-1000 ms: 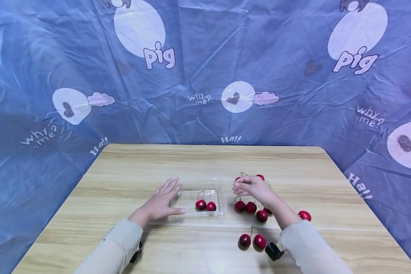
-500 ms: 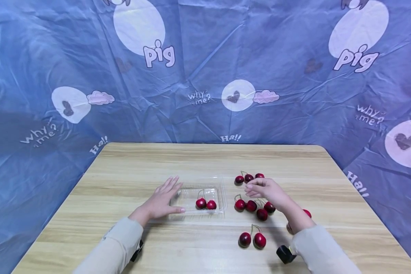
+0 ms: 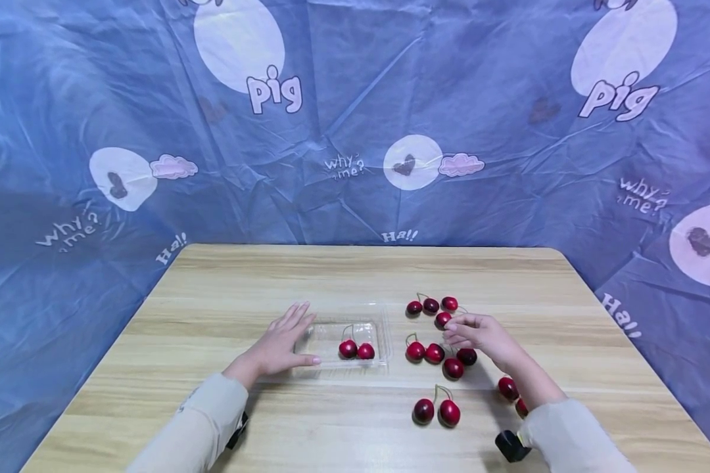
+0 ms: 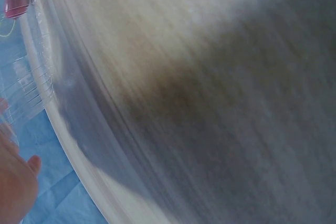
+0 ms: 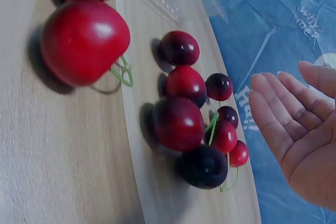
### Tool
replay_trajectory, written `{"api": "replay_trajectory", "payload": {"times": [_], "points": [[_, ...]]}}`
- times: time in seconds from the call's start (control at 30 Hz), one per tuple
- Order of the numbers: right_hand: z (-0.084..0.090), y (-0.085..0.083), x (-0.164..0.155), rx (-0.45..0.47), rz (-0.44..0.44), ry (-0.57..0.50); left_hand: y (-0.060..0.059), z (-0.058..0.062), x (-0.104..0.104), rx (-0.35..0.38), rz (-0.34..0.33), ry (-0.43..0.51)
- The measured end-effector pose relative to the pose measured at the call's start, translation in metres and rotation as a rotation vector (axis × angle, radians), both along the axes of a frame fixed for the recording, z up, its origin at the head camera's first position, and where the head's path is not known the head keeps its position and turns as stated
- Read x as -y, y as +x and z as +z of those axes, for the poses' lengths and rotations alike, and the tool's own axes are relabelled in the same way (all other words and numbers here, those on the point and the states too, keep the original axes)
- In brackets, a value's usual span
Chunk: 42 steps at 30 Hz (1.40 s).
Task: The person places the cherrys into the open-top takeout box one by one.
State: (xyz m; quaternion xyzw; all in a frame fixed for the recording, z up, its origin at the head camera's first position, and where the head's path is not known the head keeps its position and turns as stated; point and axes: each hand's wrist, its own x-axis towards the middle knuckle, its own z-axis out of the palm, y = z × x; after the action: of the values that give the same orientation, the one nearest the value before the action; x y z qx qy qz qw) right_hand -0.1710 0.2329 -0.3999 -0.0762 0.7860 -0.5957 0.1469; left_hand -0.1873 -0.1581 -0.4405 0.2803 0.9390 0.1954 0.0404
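Note:
My left hand (image 3: 281, 343), fingers straight and thumb apart, rests at the left side of a clear plastic box (image 3: 384, 355). Inside the box, toward its front right, lies a pair of red cherries (image 3: 348, 349) with stems. My right hand (image 3: 482, 335) hovers beside the loose cherries, its fingertips overlapping the dark red cherry (image 3: 443, 320) in the head view. The right wrist view shows this hand (image 5: 299, 124) with relaxed fingers, thumb apart and nothing between them. Close in front of it is a middle cluster of cherries (image 3: 434, 353).
Several cherries (image 3: 430, 305) lie farther back, and a stemmed pair (image 3: 449, 413) sits nearer the front. More cherries (image 3: 507, 388) are partly hidden by the right forearm. The wooden table (image 3: 242, 276) ends at a blue printed cloth (image 3: 331, 217).
My right hand has drawn away to the right and slightly toward me, uncovering cherries at the back and middle. The left hand and the box have stayed put.

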Motion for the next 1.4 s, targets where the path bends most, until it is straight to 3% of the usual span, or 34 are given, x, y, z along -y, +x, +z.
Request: {"api": "replay_trajectory", "payload": {"times": [0.7,1.0,1.4], "points": [[-0.001,-0.007,-0.032,0.019,-0.056,-0.005,0.001,0.004,-0.001,-0.001,-0.006,-0.003],[-0.003,-0.009,-0.041,0.020,-0.078,0.080,0.001,0.002,-0.002,-0.011,-0.001,-0.004],[-0.012,-0.011,-0.050,0.061,-0.087,0.104,0.000,0.000,0.000,-0.011,-0.001,0.006]]}}
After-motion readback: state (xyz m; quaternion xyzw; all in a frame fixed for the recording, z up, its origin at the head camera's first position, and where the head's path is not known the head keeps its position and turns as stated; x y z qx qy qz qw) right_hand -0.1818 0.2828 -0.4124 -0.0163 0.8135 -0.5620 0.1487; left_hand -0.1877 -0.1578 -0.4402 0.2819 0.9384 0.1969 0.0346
